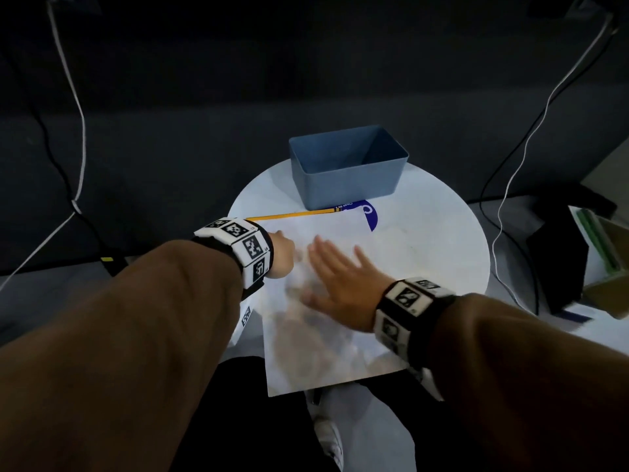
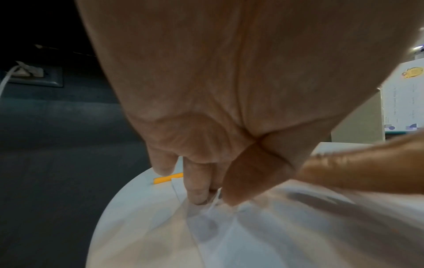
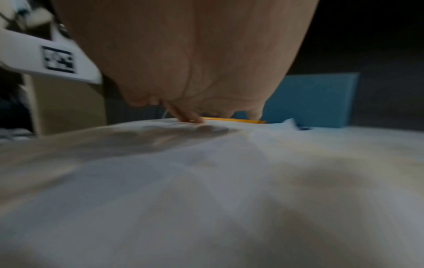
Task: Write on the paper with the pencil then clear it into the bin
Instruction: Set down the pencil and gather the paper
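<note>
A white paper (image 1: 326, 335) lies on the round white table (image 1: 425, 233), its near edge hanging past the table's front. My left hand (image 1: 284, 255) is at the sheet's upper left, and its thumb and fingers (image 2: 199, 192) pinch a raised fold of the paper (image 2: 298, 226). My right hand (image 1: 340, 277) lies flat on the middle of the sheet with its fingers spread straight. The yellow pencil (image 1: 292, 214) lies loose on the table along the paper's far edge, also in the wrist views as the pencil (image 2: 167, 178) and the pencil (image 3: 234, 120). Behind it stands the blue bin (image 1: 347, 165), which looks empty.
A blue printed mark (image 1: 369, 214) shows on the table just right of the pencil's end. Cables hang at left (image 1: 80, 131) and right (image 1: 510, 185). Dark boxes and books (image 1: 585, 253) crowd a surface at right. The bin (image 3: 309, 101) is beyond my right hand.
</note>
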`<state>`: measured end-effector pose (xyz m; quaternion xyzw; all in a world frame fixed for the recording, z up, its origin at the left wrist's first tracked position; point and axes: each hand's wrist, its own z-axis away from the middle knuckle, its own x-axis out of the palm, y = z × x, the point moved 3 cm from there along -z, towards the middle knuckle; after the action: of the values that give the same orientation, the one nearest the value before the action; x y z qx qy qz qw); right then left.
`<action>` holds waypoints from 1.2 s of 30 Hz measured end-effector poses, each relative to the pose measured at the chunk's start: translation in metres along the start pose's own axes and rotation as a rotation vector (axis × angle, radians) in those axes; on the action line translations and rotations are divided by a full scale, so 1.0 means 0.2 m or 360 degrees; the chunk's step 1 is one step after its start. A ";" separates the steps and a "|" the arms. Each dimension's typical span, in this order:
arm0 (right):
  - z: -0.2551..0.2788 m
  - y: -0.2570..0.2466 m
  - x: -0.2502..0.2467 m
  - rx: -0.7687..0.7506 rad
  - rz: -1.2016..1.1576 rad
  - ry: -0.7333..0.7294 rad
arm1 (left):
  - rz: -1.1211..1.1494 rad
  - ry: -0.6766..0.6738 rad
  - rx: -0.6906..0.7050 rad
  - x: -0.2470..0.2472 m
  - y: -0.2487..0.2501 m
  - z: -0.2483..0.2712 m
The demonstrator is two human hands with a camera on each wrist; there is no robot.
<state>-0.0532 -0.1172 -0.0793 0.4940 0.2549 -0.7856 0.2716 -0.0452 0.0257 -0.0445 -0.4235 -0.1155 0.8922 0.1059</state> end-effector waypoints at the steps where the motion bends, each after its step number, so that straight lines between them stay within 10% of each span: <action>1: -0.02 -0.07 0.03 -0.0056 0.0015 -0.0052 | 0.0008 0.0013 -0.0003 0.00 0.00 0.01; 10: -0.05 0.42 -0.10 0.0737 0.0134 -0.0099 | -0.0009 -0.0078 0.0020 0.00 -0.02 0.01; 17: -0.25 0.03 -0.09 0.0233 0.0048 -0.0165 | -0.0092 -0.0080 0.0028 0.00 0.00 0.02; 24: -0.12 0.45 -0.14 0.0833 0.0127 -0.0112 | -0.0166 -0.0141 0.0068 -0.01 0.00 0.02; 32: -0.29 0.00 -0.13 0.0154 0.0028 -0.0096 | -0.0105 -0.0070 0.0101 -0.01 0.01 0.02; 36: -0.28 0.28 -0.09 0.0471 0.0146 -0.0073 | 0.0053 -0.0149 0.0033 0.02 -0.03 -0.02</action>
<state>0.0262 -0.1171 -0.0912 0.5218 0.1073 -0.8124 0.2373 -0.0437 0.0328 -0.0476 -0.3820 -0.1041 0.9138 0.0901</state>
